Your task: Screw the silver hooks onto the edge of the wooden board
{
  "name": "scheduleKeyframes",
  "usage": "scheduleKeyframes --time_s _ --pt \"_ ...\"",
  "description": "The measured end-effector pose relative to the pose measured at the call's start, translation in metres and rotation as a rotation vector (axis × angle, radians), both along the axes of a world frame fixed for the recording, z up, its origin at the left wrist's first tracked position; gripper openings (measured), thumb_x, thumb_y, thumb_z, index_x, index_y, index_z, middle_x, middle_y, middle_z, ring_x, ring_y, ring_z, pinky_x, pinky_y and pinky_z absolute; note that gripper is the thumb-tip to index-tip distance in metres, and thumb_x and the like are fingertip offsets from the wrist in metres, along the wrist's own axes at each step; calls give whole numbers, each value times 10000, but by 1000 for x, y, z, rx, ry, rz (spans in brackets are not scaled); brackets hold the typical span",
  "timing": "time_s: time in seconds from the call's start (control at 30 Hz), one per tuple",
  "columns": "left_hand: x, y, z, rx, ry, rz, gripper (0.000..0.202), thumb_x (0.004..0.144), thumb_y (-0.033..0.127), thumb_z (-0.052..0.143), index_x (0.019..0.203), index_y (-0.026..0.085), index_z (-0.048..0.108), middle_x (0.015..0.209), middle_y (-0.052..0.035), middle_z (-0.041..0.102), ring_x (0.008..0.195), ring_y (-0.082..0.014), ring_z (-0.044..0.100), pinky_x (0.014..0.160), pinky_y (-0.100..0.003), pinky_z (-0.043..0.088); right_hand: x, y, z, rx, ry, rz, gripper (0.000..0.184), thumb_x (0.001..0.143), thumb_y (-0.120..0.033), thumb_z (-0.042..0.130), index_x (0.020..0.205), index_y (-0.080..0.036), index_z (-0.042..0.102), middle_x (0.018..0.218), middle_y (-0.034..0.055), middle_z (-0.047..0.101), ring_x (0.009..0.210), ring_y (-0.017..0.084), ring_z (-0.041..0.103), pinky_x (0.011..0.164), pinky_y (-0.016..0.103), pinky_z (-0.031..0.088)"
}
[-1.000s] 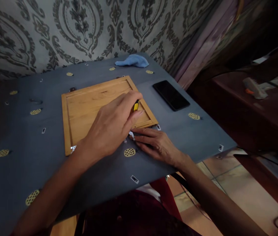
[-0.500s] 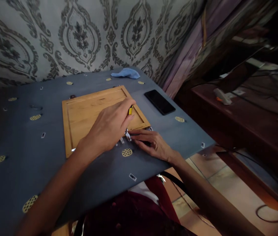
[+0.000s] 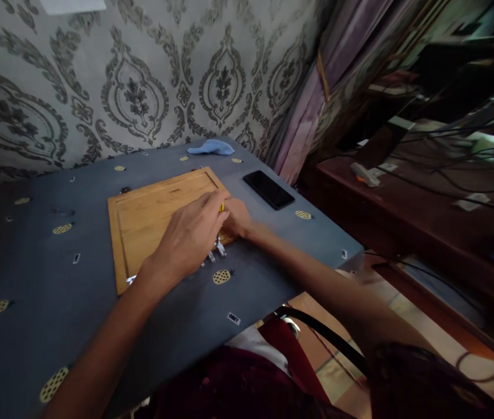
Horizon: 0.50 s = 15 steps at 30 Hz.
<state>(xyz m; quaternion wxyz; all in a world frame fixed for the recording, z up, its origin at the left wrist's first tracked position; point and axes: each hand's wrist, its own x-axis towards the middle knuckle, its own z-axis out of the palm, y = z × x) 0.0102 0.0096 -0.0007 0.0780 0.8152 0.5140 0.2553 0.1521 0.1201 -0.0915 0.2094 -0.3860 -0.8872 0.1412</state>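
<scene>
A wooden panel with a raised frame lies flat on the blue patterned table. Over its near right edge, my left hand is closed around a screwdriver with a yellow handle. The tool stands roughly upright, its thin shaft meeting a silver metal hinge at the panel's edge. Right beside the handle is my right hand, its fingers hidden behind the left one, so their grip does not show. Another bit of metal shows at the panel's near left corner.
A black phone lies right of the panel, and a blue cloth sits at the back by the wall. Farther right stands a dark red surface with cables. The table's right corner is beyond my right forearm.
My right hand has left the hinge's side and moved up and left to the screwdriver handle. My left hand still holds the screwdriver at the hinge. The camera view has shifted slightly.
</scene>
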Motion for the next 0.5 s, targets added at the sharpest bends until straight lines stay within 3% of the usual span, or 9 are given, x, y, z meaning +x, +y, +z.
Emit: scheduleKeyframes --time_s 0.13,0.3,0.4,0.5 --pt "-3 0 0 -5 -38 -48 257 995 145 453 1224 177 565 1209 -101 712 1068 -223 680 910 -396 540 -9 0 -9 7 14 114 174 898 -89 547 753 -171 598 921 98 692 1004 255 605 918 349 483" --pt "-5 2 -2 15 -57 -9 266 971 148 495 1225 193 560 1074 -73 733 915 -194 692 812 -351 536 7 5 -11 -61 57 276 154 895 -138 580 751 -180 612 872 61 684 888 198 611 864 341 513" --pt "-6 3 1 -7 -48 -7 259 960 134 503 1204 199 564 1043 -54 732 924 -198 698 756 -319 522 23 13 -10 -275 212 470 136 928 -231 592 857 -162 685 882 40 696 834 161 621 817 315 518" --pt "-7 3 3 -29 -27 -5 280 967 144 499 1238 189 556 1049 -55 733 917 -200 702 700 -295 505 36 18 -10 -531 328 547 195 904 -323 662 947 -146 733 938 50 733 840 149 646 801 300 518"
